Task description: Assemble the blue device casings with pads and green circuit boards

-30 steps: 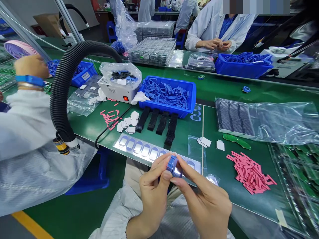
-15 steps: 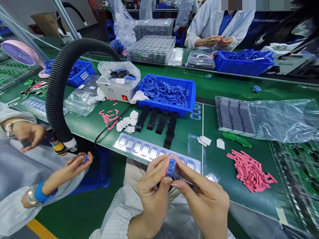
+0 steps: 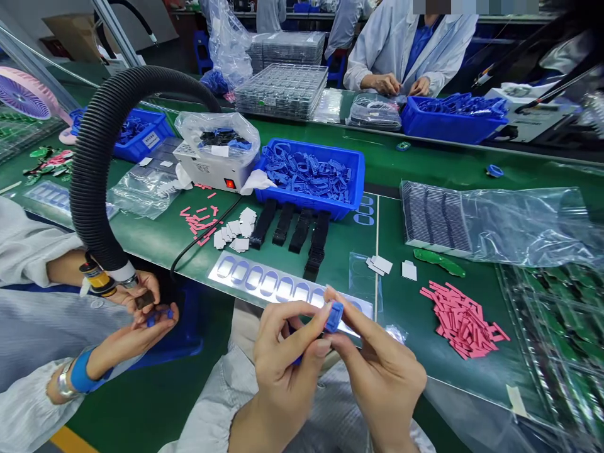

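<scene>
Between my two hands, above the table's near edge, is a small blue plastic part. My left hand pinches it from the left with thumb and fingers. From the other side my right hand grips it, index finger on top and thumb below. The fingers cover much of the part, so its full shape is hidden. Just behind the hands lies a silver sheet with a row of oval-ringed stickers. Beyond that sheet are black strips in short rows and a blue bin heaped with blue plastic parts.
Pink strips are piled on the right, near a green circuit board and white squares. A bagged stack of grey pieces lies behind. At left, a black hose arches beside a co-worker's hands. Another person sits opposite.
The blue part has turned in my fingers, showing more of its end face. The co-worker at left has brought both hands together under the hose. My view has shifted slightly.
</scene>
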Demonstrator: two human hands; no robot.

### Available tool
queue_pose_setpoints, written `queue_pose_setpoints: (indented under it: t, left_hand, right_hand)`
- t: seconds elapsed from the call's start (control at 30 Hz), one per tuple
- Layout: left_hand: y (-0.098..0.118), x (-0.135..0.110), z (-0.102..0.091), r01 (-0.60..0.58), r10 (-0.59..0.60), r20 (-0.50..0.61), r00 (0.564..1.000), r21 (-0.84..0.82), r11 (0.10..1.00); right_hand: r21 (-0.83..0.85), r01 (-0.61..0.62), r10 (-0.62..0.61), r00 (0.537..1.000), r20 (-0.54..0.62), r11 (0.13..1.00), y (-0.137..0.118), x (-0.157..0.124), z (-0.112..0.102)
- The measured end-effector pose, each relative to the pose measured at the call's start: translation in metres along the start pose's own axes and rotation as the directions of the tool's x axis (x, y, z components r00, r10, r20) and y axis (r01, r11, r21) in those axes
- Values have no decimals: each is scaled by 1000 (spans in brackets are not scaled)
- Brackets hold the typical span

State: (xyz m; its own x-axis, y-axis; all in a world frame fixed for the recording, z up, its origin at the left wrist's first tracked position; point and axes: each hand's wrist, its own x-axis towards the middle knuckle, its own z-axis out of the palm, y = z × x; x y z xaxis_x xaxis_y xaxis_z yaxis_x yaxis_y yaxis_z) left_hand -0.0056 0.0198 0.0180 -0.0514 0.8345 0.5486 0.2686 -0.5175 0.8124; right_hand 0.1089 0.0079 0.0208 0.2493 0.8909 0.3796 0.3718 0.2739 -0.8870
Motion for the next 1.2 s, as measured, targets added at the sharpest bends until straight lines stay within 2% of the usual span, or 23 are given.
queue_pose_setpoints:
  t: [0.07, 0.17, 0.27, 0.33, 0.43, 0.53, 0.6, 0.7, 0.83, 1.0, 1.2]
  left_hand:
    - [4, 6, -5, -59, 57, 40, 998, 45, 997]
    - [8, 13, -12, -138, 124, 98, 987, 144, 980]
    - [10, 16, -15, -217, 186, 144, 972, 236, 947]
    - [11, 17, -16, -257, 220, 166, 961, 246, 935]
    - [11, 17, -18, -275, 239, 185, 953, 202, 940]
    - [9, 18, -19, -293, 261, 229, 938, 118, 949]
    - [7, 19, -19, -298, 272, 264, 926, 65, 952]
    - [3, 21, -19, -214, 201, 305, 931, 9, 977]
    - [3, 22, -19, -75, 72, 318, 945, -4, 997]
    - [-2, 20, -15, -121, 105, 361, 927, 23, 992]
    - [-11, 18, -13, -192, 182, 336, 924, -3, 981]
  right_hand:
    - [-78, 109, -110, 994, -8, 991, 3, -1, -2]
    - [-184, 274, -275, 961, 21, 944, 9, -5, -6]
    - [-230, 341, -342, 939, 36, 911, 15, -10, -10]
    - [-181, 319, -316, 948, 43, 930, 19, -10, -15]
    - [-10, 168, -165, 977, 137, 986, 23, -4, -23]
    - [169, 10, -59, 956, 288, 986, 25, 5, -30]
    - [245, -24, -58, 945, 321, 969, 25, 9, -31]
    - [242, 25, -97, 951, 293, 970, 26, 8, -31]
    - [132, 126, -159, 946, 283, 983, 27, 5, -30]
    - [9, 265, -253, 911, 325, 964, 25, 3, -30]
    - [-65, 306, -266, 900, 345, 950, 26, 1, -32]
